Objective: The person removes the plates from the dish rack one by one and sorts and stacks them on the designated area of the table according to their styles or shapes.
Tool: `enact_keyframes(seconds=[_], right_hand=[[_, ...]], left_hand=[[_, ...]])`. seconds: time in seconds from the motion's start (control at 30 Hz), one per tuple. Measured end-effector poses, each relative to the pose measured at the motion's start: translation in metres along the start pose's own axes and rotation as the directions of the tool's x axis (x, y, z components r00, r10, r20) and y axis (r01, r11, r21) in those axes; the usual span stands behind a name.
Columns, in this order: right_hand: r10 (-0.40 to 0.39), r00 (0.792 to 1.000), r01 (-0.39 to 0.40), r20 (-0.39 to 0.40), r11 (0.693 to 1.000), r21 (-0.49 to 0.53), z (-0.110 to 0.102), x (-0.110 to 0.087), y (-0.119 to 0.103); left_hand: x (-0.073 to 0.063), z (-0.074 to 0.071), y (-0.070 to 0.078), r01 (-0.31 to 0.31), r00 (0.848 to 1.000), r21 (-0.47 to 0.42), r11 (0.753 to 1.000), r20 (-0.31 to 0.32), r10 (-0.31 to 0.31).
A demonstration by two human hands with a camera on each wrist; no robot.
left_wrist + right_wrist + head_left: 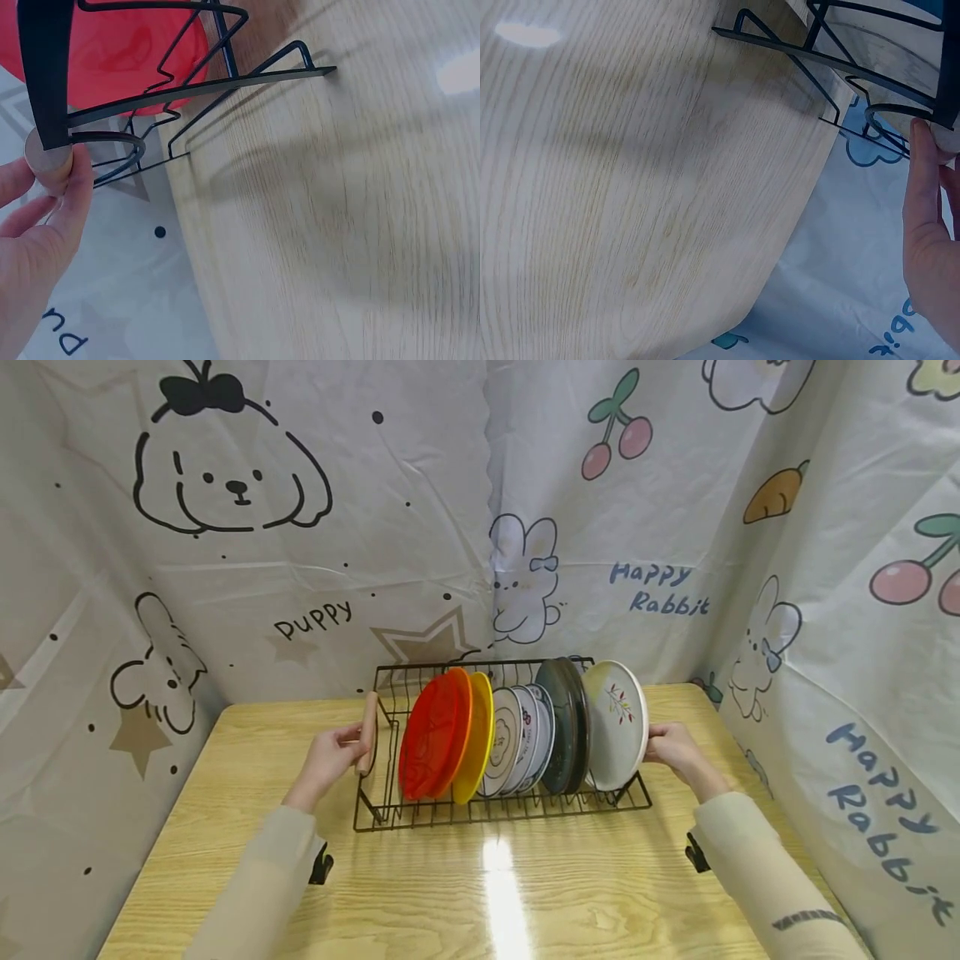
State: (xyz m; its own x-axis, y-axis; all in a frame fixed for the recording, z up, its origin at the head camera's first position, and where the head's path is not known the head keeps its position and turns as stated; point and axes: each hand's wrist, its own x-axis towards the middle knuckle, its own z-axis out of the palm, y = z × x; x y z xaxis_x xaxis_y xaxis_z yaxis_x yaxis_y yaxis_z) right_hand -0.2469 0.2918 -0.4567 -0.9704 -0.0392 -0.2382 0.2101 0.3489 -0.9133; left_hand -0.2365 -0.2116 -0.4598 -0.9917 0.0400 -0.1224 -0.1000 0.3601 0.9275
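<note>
A black wire dish rack (502,818) stands on the table, loaded with upright plates. From left to right come red plates (429,739), an orange plate (462,735), a yellow plate (481,735), several small white plates (501,747), dark plates (557,735) and a large white plate (615,727) with a leaf print. My left hand (327,764) grips the round wooden handle (368,735) at the rack's left end. At the opposite end, my right hand (675,750) has its fingers around the other handle (945,141), mostly hidden behind the white plate in the head view.
The light wooden table (420,893) has a bright reflection in front of the rack. A printed cloth (420,527) with cartoon animals hangs behind and along both sides, close to the table's back edge.
</note>
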Motion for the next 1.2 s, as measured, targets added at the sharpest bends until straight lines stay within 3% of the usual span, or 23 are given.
enact_keyframes(seconds=[0.4, 0.8, 1.2], right_hand=[[0.008, 1.000, -0.007, -0.013, 0.997, 0.081, 0.015, 0.004, -0.008], [-0.003, 1.000, 0.004, -0.021, 0.999, 0.049, 0.028, 0.011, -0.015], [0.044, 0.997, -0.039, -0.070, 0.997, 0.069, 0.037, 0.020, -0.019]], left_hand=[[0.004, -0.014, 0.001, 0.000, 1.000, 0.062, 0.998, 0.014, -0.001], [0.011, -0.025, 0.000, -0.001, 1.000, 0.124, 0.992, -0.002, 0.001], [0.013, -0.029, 0.001, 0.026, 1.000, 0.185, 0.982, -0.003, -0.026]])
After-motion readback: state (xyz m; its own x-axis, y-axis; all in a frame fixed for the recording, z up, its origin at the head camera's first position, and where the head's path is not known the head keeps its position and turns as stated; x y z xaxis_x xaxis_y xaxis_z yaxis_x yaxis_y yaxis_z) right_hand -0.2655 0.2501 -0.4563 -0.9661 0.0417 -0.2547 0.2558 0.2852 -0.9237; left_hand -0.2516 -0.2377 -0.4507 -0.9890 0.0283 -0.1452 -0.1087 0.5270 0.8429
